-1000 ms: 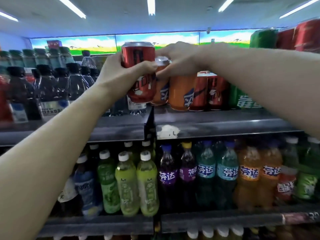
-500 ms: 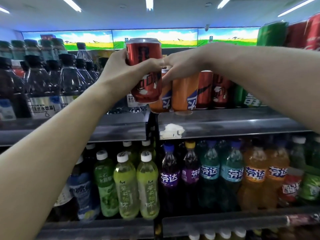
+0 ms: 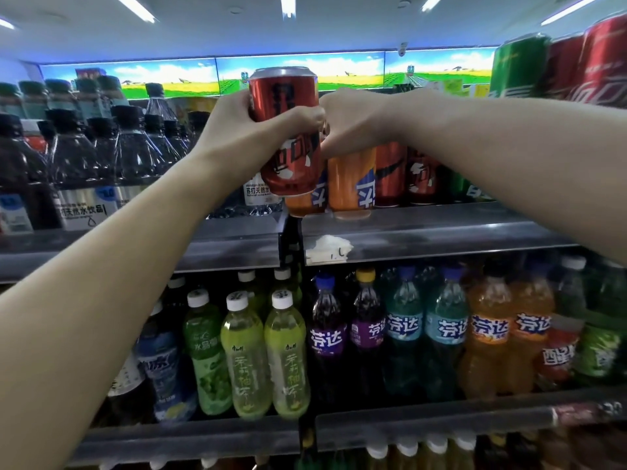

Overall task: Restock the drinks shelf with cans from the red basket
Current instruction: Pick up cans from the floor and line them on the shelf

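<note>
my left hand (image 3: 247,137) is wrapped round a red can (image 3: 288,130), thumb across its front and fingers curled behind, holding it upright in the air in front of the upper drinks shelf (image 3: 424,232), above the shelf's left end. my right hand (image 3: 353,122) reaches in from the right and sits just beside the red can, its fingers curled down over the top of an orange can (image 3: 307,201) that is mostly hidden behind the red one; i grip it from above, and its base looks to hang at the shelf's front edge, though i cannot tell whether it touches. to the right of it another orange can (image 3: 351,183) stands on the shelf, then a row of red cans (image 3: 405,174) further right. left of my hands stand dark-capped water bottles (image 3: 101,157). on the shelf below, green tea bottles (image 3: 264,351) sit to the left and purple, teal and orange soda bottles (image 3: 424,334) to the right. the red basket is not in view.
</note>
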`<state>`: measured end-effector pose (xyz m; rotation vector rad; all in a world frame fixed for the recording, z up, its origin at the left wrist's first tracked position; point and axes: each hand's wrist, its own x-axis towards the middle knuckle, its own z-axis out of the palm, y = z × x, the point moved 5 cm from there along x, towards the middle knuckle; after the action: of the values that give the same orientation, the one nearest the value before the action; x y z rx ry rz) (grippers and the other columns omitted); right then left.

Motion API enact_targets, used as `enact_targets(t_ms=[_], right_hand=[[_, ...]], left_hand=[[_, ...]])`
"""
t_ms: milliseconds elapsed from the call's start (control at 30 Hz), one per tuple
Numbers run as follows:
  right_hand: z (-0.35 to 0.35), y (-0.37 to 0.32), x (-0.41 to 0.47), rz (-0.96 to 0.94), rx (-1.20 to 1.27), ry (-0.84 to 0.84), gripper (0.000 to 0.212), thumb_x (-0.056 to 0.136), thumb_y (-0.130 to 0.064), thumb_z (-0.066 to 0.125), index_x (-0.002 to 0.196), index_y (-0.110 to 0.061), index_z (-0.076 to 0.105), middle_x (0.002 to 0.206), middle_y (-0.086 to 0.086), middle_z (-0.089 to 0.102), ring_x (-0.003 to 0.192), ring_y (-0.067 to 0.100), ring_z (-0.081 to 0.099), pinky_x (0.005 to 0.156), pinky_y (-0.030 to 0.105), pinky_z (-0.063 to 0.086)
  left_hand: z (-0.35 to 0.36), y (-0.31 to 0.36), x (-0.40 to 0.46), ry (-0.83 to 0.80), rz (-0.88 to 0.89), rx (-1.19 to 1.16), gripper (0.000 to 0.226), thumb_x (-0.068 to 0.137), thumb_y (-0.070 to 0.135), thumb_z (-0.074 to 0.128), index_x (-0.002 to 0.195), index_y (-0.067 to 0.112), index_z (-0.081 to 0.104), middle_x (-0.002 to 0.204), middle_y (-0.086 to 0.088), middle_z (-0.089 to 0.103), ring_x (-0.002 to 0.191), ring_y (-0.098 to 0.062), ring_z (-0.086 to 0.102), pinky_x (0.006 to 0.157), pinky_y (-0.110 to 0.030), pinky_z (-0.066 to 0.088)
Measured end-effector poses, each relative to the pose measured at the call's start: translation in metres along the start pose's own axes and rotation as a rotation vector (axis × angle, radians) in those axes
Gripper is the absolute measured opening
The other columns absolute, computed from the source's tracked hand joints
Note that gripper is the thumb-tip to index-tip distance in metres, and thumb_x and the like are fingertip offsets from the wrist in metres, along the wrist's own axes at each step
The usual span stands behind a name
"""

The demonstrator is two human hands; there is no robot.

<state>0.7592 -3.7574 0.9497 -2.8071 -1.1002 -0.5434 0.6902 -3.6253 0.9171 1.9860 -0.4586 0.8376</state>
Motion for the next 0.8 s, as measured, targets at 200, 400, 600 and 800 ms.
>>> enact_targets(t_ms=[200, 400, 600, 800], right_hand=[[-0.022, 0.016, -0.02, -0.008, 0.105, 0.258, 0.029, 0.094, -0.024, 0.053, 0.069, -0.035, 0.044, 0.07, -0.01, 0.048, 0.061, 0.006, 0.042, 0.058, 0.025, 0.033], [-0.033, 0.052, -0.078, 0.031, 1.023, 0.456, 0.034, 0.098, -0.013, 0.039, 0.122, -0.013, 0.064, 0.107, 0.012, 0.072, 0.102, 0.025, 0.069, 0.103, 0.042, 0.053], [-0.03, 0.051, -0.126, -0.013, 1.047, 0.375, 0.04, 0.1, -0.033, 0.058, 0.133, -0.009, 0.057, 0.115, 0.002, 0.069, 0.105, 0.013, 0.068, 0.1, 0.041, 0.055], [-0.029, 0.076, -0.133, 0.12, 0.87, 0.54, 0.054, 0.087, -0.037, 0.079, 0.134, -0.015, 0.061, 0.118, 0.003, 0.07, 0.105, 0.012, 0.071, 0.093, 0.03, 0.059]], left_hand=[[0.016, 0.013, 0.004, 0.014, 0.0, -0.044, 0.023, 0.088, 0.046, 0.077, 0.093, 0.024, 0.073, 0.092, 0.002, 0.078, 0.083, -0.007, 0.076, 0.075, -0.02, 0.06], [0.05, 0.037, 0.004, -0.039, 0.033, -0.076, 0.017, 0.089, 0.043, 0.078, 0.094, 0.027, 0.074, 0.087, 0.007, 0.079, 0.082, -0.002, 0.076, 0.073, -0.016, 0.058], [0.096, 0.059, 0.007, -0.065, 0.066, -0.001, 0.039, 0.075, 0.057, 0.081, 0.097, 0.025, 0.08, 0.09, 0.004, 0.08, 0.09, -0.011, 0.076, 0.089, -0.041, 0.061], [0.117, 0.059, 0.012, -0.025, 0.071, 0.077, 0.066, 0.067, 0.066, 0.081, 0.111, 0.019, 0.067, 0.095, 0.006, 0.076, 0.093, -0.012, 0.073, 0.087, -0.042, 0.061]])
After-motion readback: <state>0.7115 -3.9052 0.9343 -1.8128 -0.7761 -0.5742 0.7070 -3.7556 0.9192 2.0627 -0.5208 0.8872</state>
